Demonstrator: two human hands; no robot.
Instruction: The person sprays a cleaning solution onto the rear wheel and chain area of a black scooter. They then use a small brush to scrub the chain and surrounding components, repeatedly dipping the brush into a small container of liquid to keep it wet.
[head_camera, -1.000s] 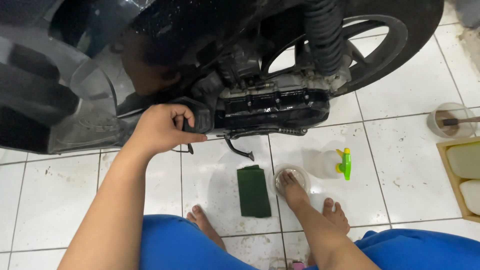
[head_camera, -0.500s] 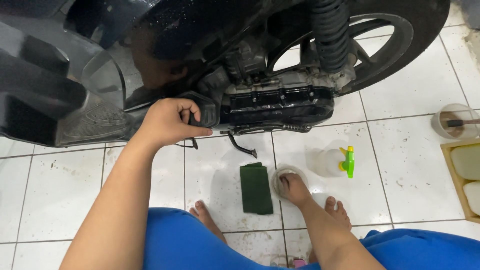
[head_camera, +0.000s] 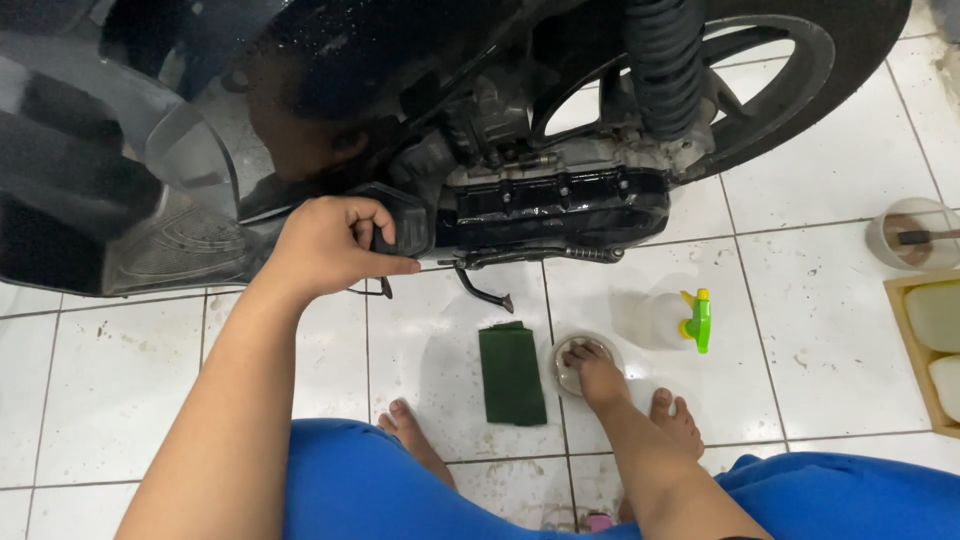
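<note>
The left hand (head_camera: 330, 245) is closed around a dark piece on the lower side of the black scooter (head_camera: 400, 130); the fingers (head_camera: 368, 218) curl over its top and the thumb presses from below, so the piece is pinched between them. This piece looks like a small black pad or a folded footrest (head_camera: 405, 230), I cannot tell which; it sits just in front of the shiny black engine cover (head_camera: 555, 205), touching the scooter body.

The right hand (head_camera: 595, 365) is well apart from that grip, lower and to the right of it; its fingertips are pressed together and dip into a small round tub (head_camera: 572, 368) that stands on the white tile floor (head_camera: 820, 330). What is in the tub I cannot see clearly.

Just to the left of the tub, between the two hands, a folded green cloth (head_camera: 512, 372) lies flat on the floor, and no hand touches it. To the right of the tub a clear spray bottle (head_camera: 670, 320) with a green and yellow nozzle lies on its side.

As a judgement: the engine cover already shines and looks wet, so part of the cleaning or polishing seems done; the floor under the scooter has some dirty spots; the cloth is not in use at this moment, and the wheel (head_camera: 800, 90) and the grey side panel (head_camera: 150, 200) do not show clear signs of treatment.
</note>
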